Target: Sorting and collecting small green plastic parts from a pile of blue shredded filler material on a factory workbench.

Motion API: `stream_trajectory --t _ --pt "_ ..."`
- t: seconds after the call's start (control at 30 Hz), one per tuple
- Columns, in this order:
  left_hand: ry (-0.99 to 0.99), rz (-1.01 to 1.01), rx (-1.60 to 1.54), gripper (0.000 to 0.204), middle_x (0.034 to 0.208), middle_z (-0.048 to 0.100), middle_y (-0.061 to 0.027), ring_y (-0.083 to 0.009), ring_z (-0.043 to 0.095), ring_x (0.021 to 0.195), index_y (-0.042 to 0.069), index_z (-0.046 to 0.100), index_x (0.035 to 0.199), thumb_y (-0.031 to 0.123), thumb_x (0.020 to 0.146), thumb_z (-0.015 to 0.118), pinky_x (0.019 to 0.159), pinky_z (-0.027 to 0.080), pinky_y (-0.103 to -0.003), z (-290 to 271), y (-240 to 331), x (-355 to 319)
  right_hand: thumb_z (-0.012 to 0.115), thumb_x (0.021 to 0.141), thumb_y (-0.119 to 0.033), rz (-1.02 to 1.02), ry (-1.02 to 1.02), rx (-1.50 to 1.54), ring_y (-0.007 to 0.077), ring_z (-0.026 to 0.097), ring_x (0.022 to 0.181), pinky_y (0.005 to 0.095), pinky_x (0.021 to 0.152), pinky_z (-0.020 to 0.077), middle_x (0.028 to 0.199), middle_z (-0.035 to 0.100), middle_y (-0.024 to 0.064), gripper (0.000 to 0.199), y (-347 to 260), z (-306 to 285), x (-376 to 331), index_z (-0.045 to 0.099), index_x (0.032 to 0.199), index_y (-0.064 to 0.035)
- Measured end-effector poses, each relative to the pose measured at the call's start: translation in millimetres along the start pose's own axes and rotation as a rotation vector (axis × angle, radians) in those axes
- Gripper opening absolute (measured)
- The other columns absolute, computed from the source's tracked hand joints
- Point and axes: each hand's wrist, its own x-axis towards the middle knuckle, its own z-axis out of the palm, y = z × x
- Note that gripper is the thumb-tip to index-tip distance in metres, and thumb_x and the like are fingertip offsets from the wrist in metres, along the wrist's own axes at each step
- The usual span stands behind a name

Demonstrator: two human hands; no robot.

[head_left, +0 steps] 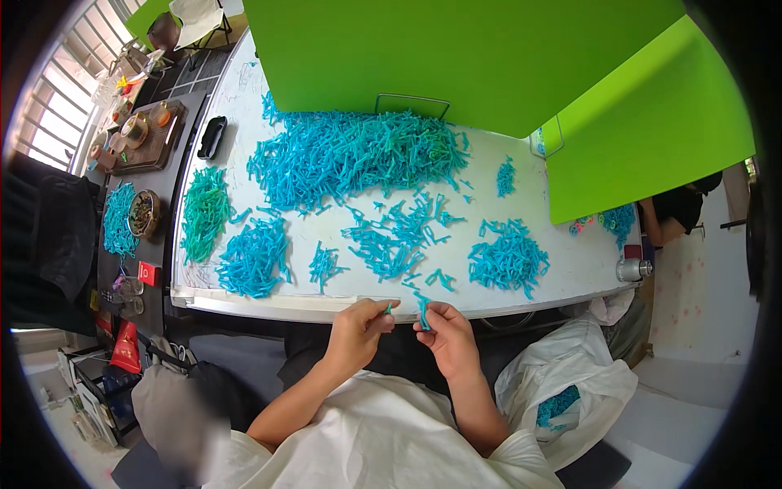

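Observation:
Close to the white table's [318, 228] front edge, my right hand [448, 334] pinches a small branched blue plastic piece [423, 310] between thumb and fingers. Beside it, my left hand [355, 332] is closed in a pinch on a tiny teal plastic bit [388, 309], mostly hidden by the fingers. The two hands are slightly apart. Just beyond them lie a few loose blue pieces [440, 279] and a scattered group of blue pieces [391, 240]. A small cluster of blue pieces [324, 265] is further left, and a rounded blue pile [509, 257] is to the right.
A large blue-green heap [350, 155] spreads before upright green panels [456, 57]. Blue [254, 257] and green [205, 213] piles lie left, near a black tray [213, 138]. A white sack [521, 367] stands at my right. Another person's arm [652, 220] shows far right.

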Motion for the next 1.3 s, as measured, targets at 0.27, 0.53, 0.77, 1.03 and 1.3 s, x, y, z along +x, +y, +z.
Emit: stream_trajectory --t 0.27,0.53,0.77,1.03,1.3 --pt "0.135 -0.046 0.061 0.012 0.087 0.078 -0.0125 -0.0194 0.078 0.077 -0.001 0.074 0.099 0.004 0.090 0.081 0.069 0.062 -0.029 5.2 0.6 -2.7 0.072 0.097 -0.001 -0.368 0.099 -0.480 0.0142 0.074 0.083 0.0276 0.075 0.0632 0.098 0.075 0.0086 0.022 11.3 23.2 -7.4 0.073 0.118 0.0052" --pt "0.187 0.033 0.066 0.011 0.090 0.077 -0.0127 -0.0196 0.078 0.077 0.000 0.075 0.098 0.002 0.089 0.081 0.069 0.063 -0.031 8.8 -0.9 -4.3 0.072 0.098 -0.002 -0.385 0.102 -0.531 0.0128 0.074 0.083 0.0271 0.074 0.0634 0.096 0.076 0.0091 0.021 15.6 27.1 -7.0 0.074 0.117 0.0057" --pt "0.186 0.023 0.100 0.011 0.088 0.077 -0.0102 -0.0147 0.076 0.079 -0.001 0.076 0.098 -0.002 0.088 0.081 0.073 0.063 -0.029 10.5 -2.8 -5.4 0.071 0.098 -0.002 -0.333 0.093 -0.529 0.0109 0.072 0.083 0.0265 0.072 0.0629 0.097 0.076 0.0078 0.018 12.7 24.9 -9.6 0.076 0.115 0.0040" --pt "0.119 0.021 0.012 0.018 0.093 0.078 -0.0090 -0.0150 0.077 0.082 0.000 0.076 0.105 -0.004 0.088 0.080 0.076 0.063 -0.028 12.4 -15.3 -5.4 0.076 0.094 0.000 -0.466 0.022 -0.698 0.0083 0.068 0.079 0.0228 0.069 0.0548 0.098 0.075 0.0054 0.019 19.9 19.4 -8.8 0.076 0.113 0.0035" --pt "0.207 -0.088 -0.030 0.028 0.111 0.076 -0.0083 -0.0102 0.072 0.086 0.001 0.071 0.119 -0.009 0.093 0.071 0.070 0.057 -0.024 -0.4 -10.1 -6.1 0.080 0.091 -0.001 -0.731 0.384 -0.906 0.0042 0.063 0.075 0.0209 0.067 0.0507 0.088 0.072 0.0024 0.016 -1.9 -0.5 12.1 0.072 0.104 0.0011"
